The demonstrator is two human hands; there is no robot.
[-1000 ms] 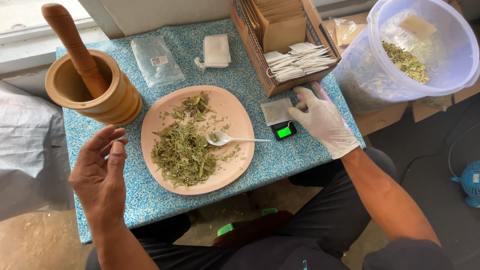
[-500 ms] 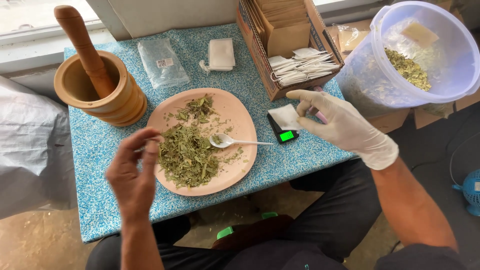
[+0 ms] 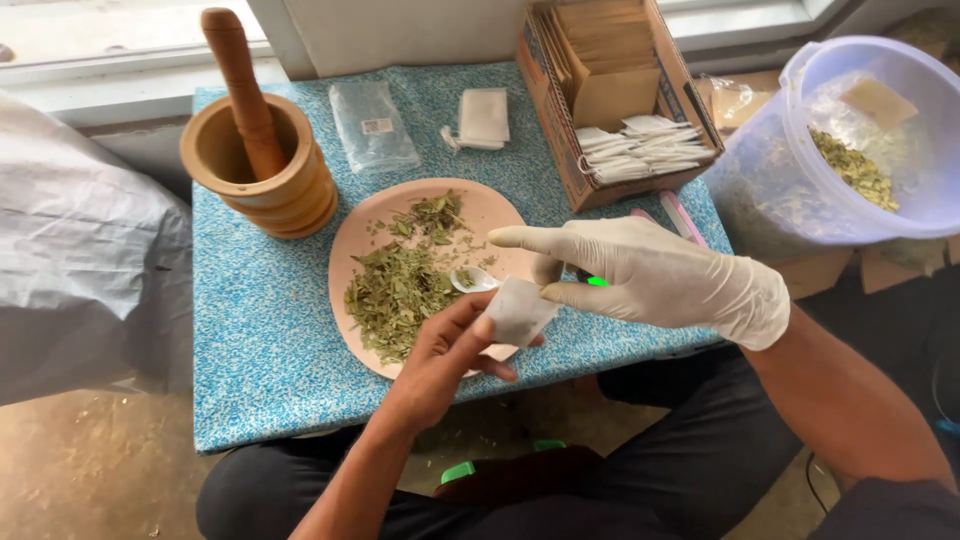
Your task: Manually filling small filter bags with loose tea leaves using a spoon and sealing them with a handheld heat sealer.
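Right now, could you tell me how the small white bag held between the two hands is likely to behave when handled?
The small white bag is probably floppy: it bends where the left hand and gloved right hand pinch it. It looks thin and flat, so likely very light, and a draught could shift it. It seems papery, so it may crease or tear easily.

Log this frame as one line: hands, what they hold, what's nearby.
left hand: bare, holds sachet | right hand: gloved, pinches same sachet | below: plate of dried herbs, spoon | mortar back left
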